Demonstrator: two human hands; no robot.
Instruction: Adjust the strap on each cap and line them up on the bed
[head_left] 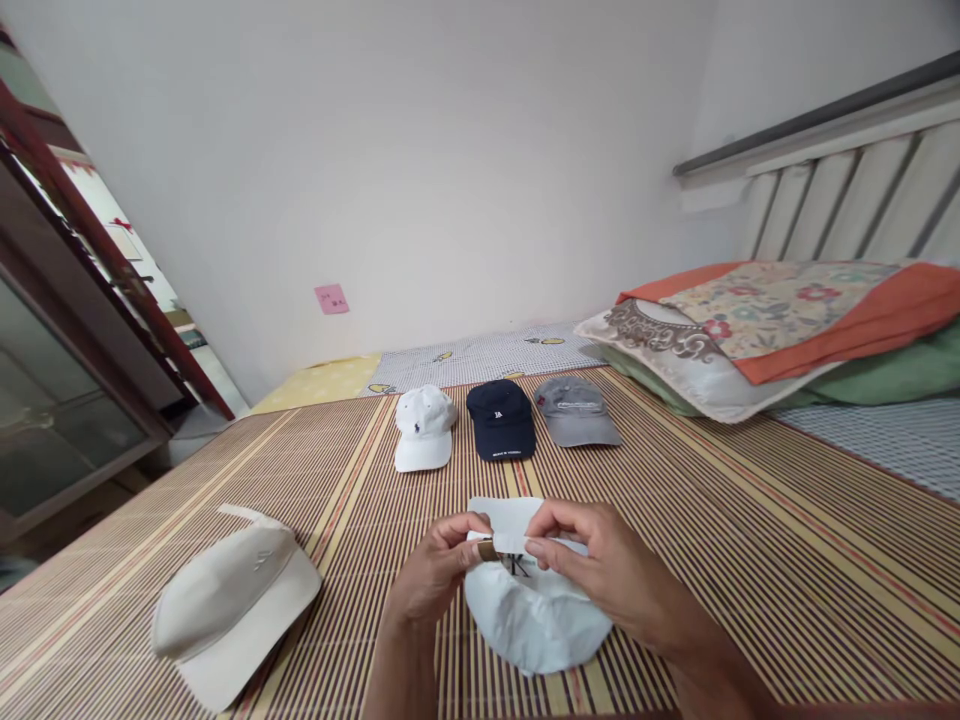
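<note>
Bamboo mat [750, 520] on a bed carries all items. Pale cap [536, 620] lies at the middle of the mat's near edge, with its raised part held between both hands. Left hand [435, 578] is closed, thumb and forefinger pinching the cap at a small brass buckle [487, 550]. Right hand [592, 562] is closed too, its fingertips pinching the same raised part just beside the buckle (dark marking visible under the fingers, not legible). Beige cap [232, 610] sits near the near-left corner, well apart from the hands. In a row toward the far edge: white cap [424, 428], navy cap [501, 420], grey cap [576, 412]. Pillows [757, 330] are stacked at the far right.
</note>
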